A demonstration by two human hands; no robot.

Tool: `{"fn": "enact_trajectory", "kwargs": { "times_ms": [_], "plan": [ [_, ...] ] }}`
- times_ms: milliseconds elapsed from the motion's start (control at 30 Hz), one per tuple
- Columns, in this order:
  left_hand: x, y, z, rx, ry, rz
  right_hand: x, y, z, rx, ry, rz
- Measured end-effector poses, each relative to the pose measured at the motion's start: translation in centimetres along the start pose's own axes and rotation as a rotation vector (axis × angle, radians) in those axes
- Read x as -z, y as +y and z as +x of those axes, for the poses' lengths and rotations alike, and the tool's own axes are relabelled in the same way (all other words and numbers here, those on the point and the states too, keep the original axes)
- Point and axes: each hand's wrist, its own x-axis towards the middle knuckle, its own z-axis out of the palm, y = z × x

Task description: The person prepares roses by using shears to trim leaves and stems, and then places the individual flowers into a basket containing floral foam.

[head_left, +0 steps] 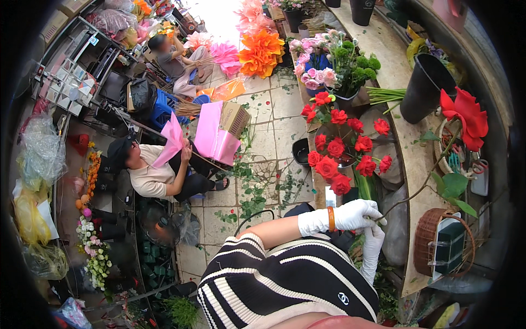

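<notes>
My left hand (355, 215), in a white glove with an orange bangle at the wrist, pinches the lower end of a long rose stem (412, 196). The stem slants up to the right, bearing a large open red rose (464, 119) and green leaves (452, 189). Just below, my right hand (373, 240), also gloved in white, has its fingertips bent up against the left hand at the stem's end. Whether the right fingers grip the stem is hard to make out. Beyond my hands, several red roses (335, 147) stand bunched in a container.
A long counter (397, 148) runs along my right, carrying a black bucket (426, 88), a wicker basket (430, 241) with green foam, and scissors (480, 166). Pink roses (318, 77) stand farther off. A seated co-worker (156, 167) handles pink paper; another person (175, 63) sits behind. Leaves litter the tiled floor (263, 148).
</notes>
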Motion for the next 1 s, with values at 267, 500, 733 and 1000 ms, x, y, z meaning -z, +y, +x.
{"fn": "enact_trajectory", "kwargs": {
  "times_ms": [267, 500, 733, 1000],
  "plan": [
    [-0.6, -0.1, 0.1, -0.012, -0.016, 0.114, 0.2, -0.6, -0.3, 0.017, 0.015, 0.011],
    [-1.1, -0.5, -0.5, -0.054, 0.032, 0.195, 0.5, 0.0, -0.4, 0.037, -0.018, 0.026],
    [-1.0, -0.9, -0.8, -0.109, 0.064, 0.229, -0.1, -0.6, -0.2, 0.065, -0.027, 0.004],
    [-0.9, -1.1, -0.8, -0.13, 0.068, 0.238, -0.1, -1.0, -0.3, 0.034, -0.026, -0.054]
  ]
}}
